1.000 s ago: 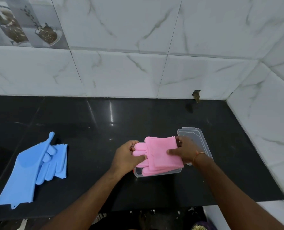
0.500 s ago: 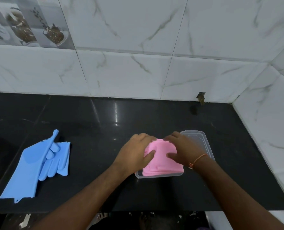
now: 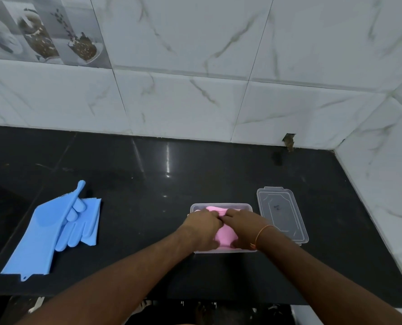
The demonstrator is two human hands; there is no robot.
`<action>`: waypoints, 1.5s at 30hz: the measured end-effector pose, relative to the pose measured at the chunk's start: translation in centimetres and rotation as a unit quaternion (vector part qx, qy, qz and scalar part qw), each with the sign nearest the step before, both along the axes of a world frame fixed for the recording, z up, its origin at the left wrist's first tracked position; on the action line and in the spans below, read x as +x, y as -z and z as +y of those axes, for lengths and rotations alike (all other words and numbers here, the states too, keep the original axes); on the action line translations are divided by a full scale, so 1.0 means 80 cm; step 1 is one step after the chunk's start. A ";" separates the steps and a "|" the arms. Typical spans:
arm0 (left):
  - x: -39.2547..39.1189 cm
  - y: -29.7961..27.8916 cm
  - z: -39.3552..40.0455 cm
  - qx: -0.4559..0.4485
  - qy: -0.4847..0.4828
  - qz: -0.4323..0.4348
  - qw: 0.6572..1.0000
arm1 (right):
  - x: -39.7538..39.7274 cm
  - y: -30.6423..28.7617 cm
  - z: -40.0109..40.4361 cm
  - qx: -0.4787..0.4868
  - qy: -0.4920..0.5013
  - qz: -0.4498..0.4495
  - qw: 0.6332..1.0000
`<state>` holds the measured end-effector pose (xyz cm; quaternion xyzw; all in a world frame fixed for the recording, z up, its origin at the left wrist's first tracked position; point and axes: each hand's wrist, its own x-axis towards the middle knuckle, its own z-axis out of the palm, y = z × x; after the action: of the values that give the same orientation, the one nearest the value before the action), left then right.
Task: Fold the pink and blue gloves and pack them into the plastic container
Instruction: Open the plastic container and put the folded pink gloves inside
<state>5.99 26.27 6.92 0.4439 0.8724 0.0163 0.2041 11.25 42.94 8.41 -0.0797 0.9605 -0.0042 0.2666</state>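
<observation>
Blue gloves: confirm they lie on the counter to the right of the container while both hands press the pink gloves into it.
Wrong side. The head view shows the blue gloves on the counter left of the container. The rest holds: the left hand and right hand press the pink gloves into it.
</observation>
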 end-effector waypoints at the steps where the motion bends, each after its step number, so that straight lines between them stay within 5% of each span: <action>1: -0.001 0.004 0.000 -0.005 0.001 -0.004 1.000 | -0.001 0.004 -0.001 0.002 -0.001 -0.001 1.000; 12: -0.008 0.019 0.003 -0.036 0.047 0.001 0.998 | -0.010 0.032 -0.007 0.015 0.004 -0.009 1.000; 17: 0.016 -0.004 -0.018 0.158 0.047 0.095 0.982 | -0.010 0.020 0.000 0.020 0.005 0.065 0.998; 19: 0.046 -0.007 -0.034 0.241 -0.028 0.030 0.970 | -0.013 0.013 0.010 0.020 0.013 0.162 0.987; 21: 0.078 -0.002 -0.045 0.232 -0.154 -0.144 0.950 | -0.018 0.008 0.021 -0.010 0.055 0.240 0.969; 25: 0.098 0.012 -0.049 0.075 -0.338 -0.461 0.817 | -0.023 0.019 0.038 -0.036 0.120 0.180 0.976; 28: 0.089 0.022 -0.052 0.166 -0.432 -0.455 0.761 | -0.016 0.035 0.046 -0.039 0.132 0.143 0.980; 35: 0.035 0.032 -0.040 0.264 -0.465 -0.379 0.756 | 0.041 0.054 0.053 -0.051 0.258 0.145 0.954; 45: 0.009 0.036 0.034 0.245 -0.350 -0.352 0.833 | 0.113 0.051 0.072 -0.060 0.396 0.113 0.909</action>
<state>6.67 29.00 4.05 0.1085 0.8063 0.4548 0.3622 20.26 48.73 4.32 0.2911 0.9348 -0.1582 0.1277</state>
